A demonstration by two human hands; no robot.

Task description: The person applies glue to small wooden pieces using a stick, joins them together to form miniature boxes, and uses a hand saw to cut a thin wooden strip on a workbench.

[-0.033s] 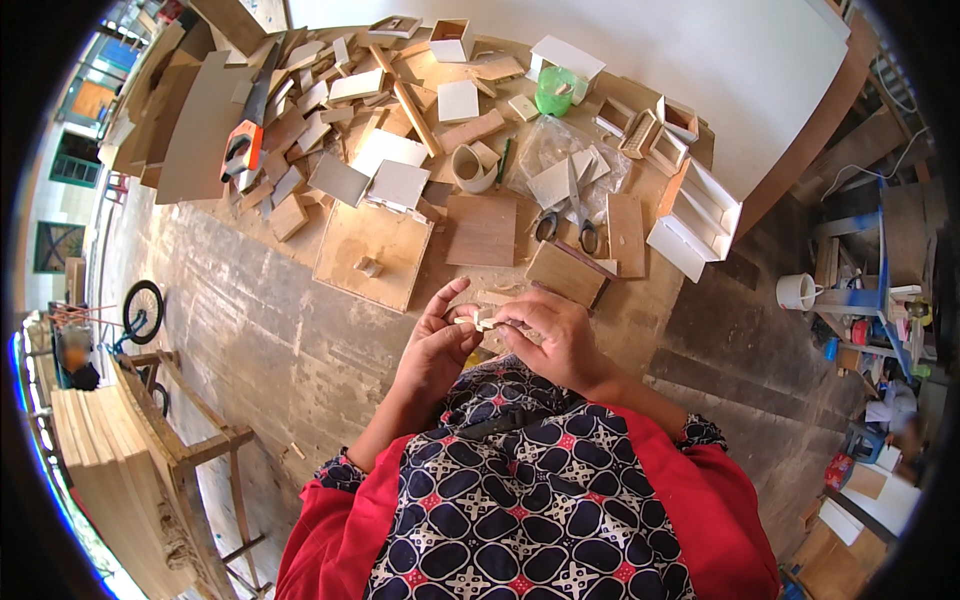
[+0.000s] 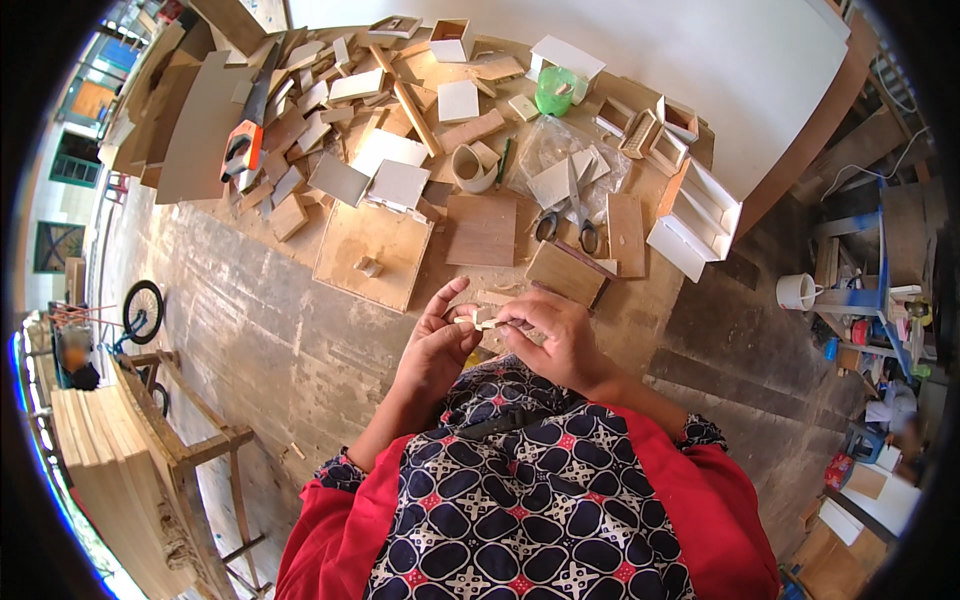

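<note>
Close in front of my body, both hands hold a small pale wooden piece (image 2: 484, 319). My left hand (image 2: 436, 338) pinches its left end between thumb and fingers, with the index finger raised. At the other end, my right hand (image 2: 556, 338) is closed on it with the fingertips. Its exact shape is too small to tell, and my fingers cover part of it. Just beyond my right hand, a brown wooden block (image 2: 566, 275) lies at the table's near edge. Black-handled scissors (image 2: 573, 210) lie behind that block, beside a plastic bag (image 2: 545, 150).
Wood offcuts (image 2: 300, 130) and an orange-handled saw (image 2: 243, 145) fill the table's left side. Small open boxes (image 2: 697, 215) stand at the right, near a green cup (image 2: 553, 95). A flat wooden box (image 2: 375, 255) sits near the front edge. Stacked planks (image 2: 115, 480) rest at lower left.
</note>
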